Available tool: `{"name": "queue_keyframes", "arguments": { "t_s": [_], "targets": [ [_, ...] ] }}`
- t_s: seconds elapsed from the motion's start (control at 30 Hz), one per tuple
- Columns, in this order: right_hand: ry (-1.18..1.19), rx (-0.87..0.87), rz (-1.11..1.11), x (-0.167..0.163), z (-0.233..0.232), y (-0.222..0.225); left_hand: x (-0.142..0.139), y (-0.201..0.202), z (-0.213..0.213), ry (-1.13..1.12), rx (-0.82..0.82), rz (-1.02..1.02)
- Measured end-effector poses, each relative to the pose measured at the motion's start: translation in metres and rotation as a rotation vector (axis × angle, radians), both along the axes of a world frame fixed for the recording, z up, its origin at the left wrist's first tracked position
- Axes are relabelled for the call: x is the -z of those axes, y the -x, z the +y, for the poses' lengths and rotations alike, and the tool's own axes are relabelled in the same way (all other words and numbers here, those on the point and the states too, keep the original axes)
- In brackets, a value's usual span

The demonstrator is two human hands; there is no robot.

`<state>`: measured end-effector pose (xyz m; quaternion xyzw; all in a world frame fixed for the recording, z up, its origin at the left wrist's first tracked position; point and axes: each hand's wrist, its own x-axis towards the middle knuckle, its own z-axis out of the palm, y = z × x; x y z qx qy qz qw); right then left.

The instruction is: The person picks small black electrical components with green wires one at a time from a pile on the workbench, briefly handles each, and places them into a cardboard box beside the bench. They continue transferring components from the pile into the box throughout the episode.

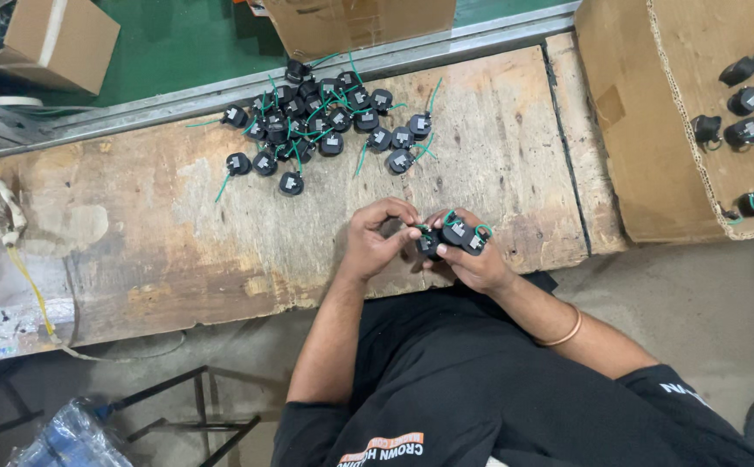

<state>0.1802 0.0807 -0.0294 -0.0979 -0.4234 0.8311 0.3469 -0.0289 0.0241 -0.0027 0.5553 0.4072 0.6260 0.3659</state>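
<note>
My right hand (476, 264) cradles a few small black round parts with green wire leads (459, 233) over the near edge of a worn wooden workbench (178, 225). My left hand (377, 238) pinches one black part (427, 244) at the left of that cluster, fingers curled around it. A heap of several identical black parts with green wires (325, 121) lies on the bench beyond my hands, near its far edge.
A flattened cardboard sheet (654, 130) at the right carries more black parts (744, 104). Cardboard boxes (52, 39) stand past a metal rail (221, 91) at the back. A yellow cord (31, 285) lies at the bench's left. A plastic-wrapped bundle (65, 437) sits on the floor.
</note>
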Motion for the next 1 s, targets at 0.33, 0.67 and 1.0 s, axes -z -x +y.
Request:
{"name": "queue_keyframes", "arguments": {
  "t_s": [0.33, 0.67, 1.0],
  "targets": [
    [0.248, -0.036, 0.058, -0.008, 0.002, -0.003, -0.002, 0.003, 0.003, 0.068, -0.345, -0.028],
    [0.365, -0.043, 0.157, -0.002, 0.005, -0.005, -0.039, -0.007, 0.003, 0.16, -0.571, 0.555],
    [0.425, -0.089, 0.236, 0.017, 0.011, -0.013, -0.032, -0.011, 0.02, 0.211, -0.404, 1.041]
  ]
}}
